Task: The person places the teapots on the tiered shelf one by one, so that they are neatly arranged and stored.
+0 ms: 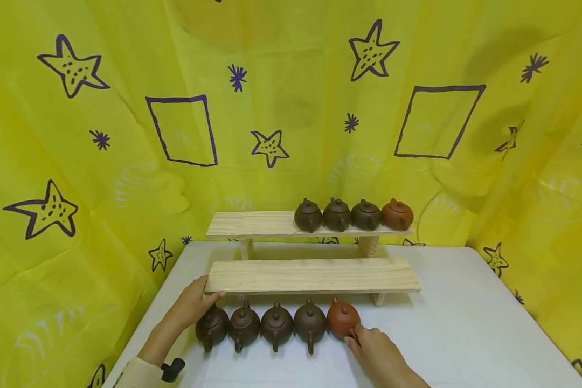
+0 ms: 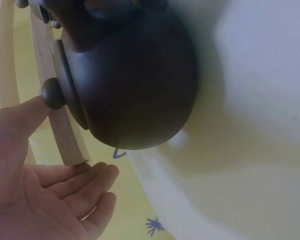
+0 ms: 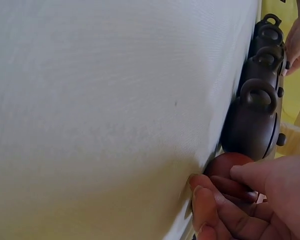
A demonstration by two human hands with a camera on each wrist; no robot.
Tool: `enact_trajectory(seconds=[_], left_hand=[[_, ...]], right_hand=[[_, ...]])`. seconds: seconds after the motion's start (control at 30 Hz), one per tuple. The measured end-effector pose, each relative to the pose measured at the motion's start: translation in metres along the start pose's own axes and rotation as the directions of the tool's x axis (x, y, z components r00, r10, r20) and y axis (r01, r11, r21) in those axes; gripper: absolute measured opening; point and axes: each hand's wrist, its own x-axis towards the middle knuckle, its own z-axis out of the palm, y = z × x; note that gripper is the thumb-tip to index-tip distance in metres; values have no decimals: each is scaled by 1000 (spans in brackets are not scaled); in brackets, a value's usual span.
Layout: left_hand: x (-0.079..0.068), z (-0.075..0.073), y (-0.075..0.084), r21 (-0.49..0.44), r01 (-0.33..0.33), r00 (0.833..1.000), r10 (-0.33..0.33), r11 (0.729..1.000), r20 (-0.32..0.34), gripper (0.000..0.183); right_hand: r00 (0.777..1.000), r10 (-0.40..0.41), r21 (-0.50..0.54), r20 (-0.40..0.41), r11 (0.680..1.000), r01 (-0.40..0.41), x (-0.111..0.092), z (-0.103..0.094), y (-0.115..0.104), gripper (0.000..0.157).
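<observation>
My right hand (image 1: pixel 375 350) pinches the handle of a reddish clay teapot (image 1: pixel 343 319) at the right end of the front row. In the right wrist view, the thumb and fingers partly cover that reddish teapot (image 3: pixel 229 164). My left hand (image 1: pixel 190 303) holds the left end of the lower wooden shelf (image 1: pixel 315 276), thumb at the front edge, fingers at the end face. Close to that hand stands a dark brown teapot (image 1: pixel 212 326), large in the left wrist view. More dark teapots (image 1: pixel 277 324) stand between the hands, handles toward me.
The upper shelf (image 1: pixel 252 223) stands behind the lower one. It carries three dark teapots (image 1: pixel 337 215) and a reddish one (image 1: pixel 397 215) on its right half. A white cloth (image 1: pixel 465 323) covers the table. Yellow patterned curtains (image 1: pixel 291 108) surround it.
</observation>
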Motion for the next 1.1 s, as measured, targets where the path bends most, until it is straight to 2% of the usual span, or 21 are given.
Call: enact_trajectory(seconds=[0.13,0.33,0.47,0.87,1.1], left_hand=[[0,1,-1,-4,4,1000,-4,1000,1,73],[0,1,-2,0,1,1000,-1,1000,0,72],[1,1,-3,3,-5,1000,5,1000,-1,72],[1,0,-1,3,-5,1000,5,1000,1,73],[1,-1,0,2,-6,1000,6,1000,0,72]], right_hand=[[1000,2,25,17,1000,-3,-1,1,2,23],[1000,-21,50,-3,999,21,-2,4,3,25],[1000,-8,64,-20,998,10,-4,3,2,24],[999,-3,5,-48,1000,3,-12,-2,4,12],[1000,11,7,-17,1000,-11,-16,-7,4,10]])
